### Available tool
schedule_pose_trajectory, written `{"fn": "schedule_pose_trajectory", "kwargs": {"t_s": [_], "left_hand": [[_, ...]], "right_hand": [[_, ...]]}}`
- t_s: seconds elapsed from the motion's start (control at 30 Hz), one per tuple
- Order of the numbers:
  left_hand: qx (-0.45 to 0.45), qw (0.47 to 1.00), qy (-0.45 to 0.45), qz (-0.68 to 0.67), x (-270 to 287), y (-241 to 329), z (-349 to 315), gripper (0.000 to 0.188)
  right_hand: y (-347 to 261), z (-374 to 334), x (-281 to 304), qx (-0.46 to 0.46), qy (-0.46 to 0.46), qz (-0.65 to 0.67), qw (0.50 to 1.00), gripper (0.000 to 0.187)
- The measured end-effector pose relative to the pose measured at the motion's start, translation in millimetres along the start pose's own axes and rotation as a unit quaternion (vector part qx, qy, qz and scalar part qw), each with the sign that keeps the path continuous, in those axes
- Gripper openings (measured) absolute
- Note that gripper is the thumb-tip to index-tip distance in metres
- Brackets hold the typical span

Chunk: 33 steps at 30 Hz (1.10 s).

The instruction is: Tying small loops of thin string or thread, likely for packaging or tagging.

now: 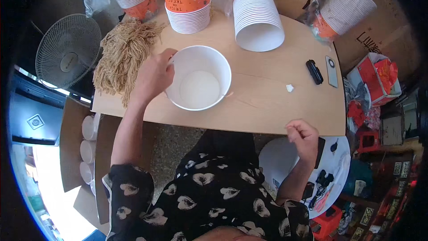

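- While a round wire fan [69,47] stands off the left end of the desk [263,102], a cardboard carton [70,129] with white tubs [88,151] in it sits below, beside the desk's near left edge.
- A heap of tan yarn [120,56] lies on the left part of the desk, partly behind the forearm.
- The left hand [156,73] is clamped on the left side of a white bucket [198,78], at the rim.
- That bucket is near the desk's front edge, left of the middle, its mouth turned up toward the head and no contents visible inside.
- Behind it stands a stack of orange-and-green printed buckets [187,0], and to the right of these a nested white stack [258,20] lies tipped, mouth toward the person.
- The right hand [304,138] is well apart from the left, near the desk's front edge, fingers curled in with nothing visible between them.
- A white scrap [290,88], a black object [314,72] and a flat silver device [331,71] lie farther right.
- The step in hand seems to be one-handed positioning of the bucket; the next move would call for a steady rim grip, with the right hand free to help.
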<state>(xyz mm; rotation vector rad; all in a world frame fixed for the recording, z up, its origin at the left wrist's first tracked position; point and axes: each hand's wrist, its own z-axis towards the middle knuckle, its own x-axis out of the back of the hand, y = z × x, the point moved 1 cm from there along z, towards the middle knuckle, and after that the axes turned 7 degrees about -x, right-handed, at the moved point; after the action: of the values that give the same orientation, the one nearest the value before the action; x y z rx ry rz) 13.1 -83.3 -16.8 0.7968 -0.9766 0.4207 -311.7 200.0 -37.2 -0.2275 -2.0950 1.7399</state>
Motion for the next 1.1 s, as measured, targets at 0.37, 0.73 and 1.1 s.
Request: {"fn": "schedule_pose_trajectory", "kwargs": {"t_s": [0.37, 0.73, 1.1], "left_hand": [[-0.244, 0.958, -0.112, -0.104, -42, 20, 118, 0.023], [-0.358, 0.919, -0.114, -0.119, -36, 54, 74, 0.038], [-0.176, 0.925, -0.125, -0.312, 3, 109, -55, 0.037]], "right_hand": [[-6, -1, -82, 0.147, -0.265, -0.145, 0.942, 0.010], [-38, 15, -97, 0.242, -0.225, -0.103, 0.938, 0.008], [-51, 36, -115, 0.189, -0.242, -0.097, 0.947, 0.007]]}}
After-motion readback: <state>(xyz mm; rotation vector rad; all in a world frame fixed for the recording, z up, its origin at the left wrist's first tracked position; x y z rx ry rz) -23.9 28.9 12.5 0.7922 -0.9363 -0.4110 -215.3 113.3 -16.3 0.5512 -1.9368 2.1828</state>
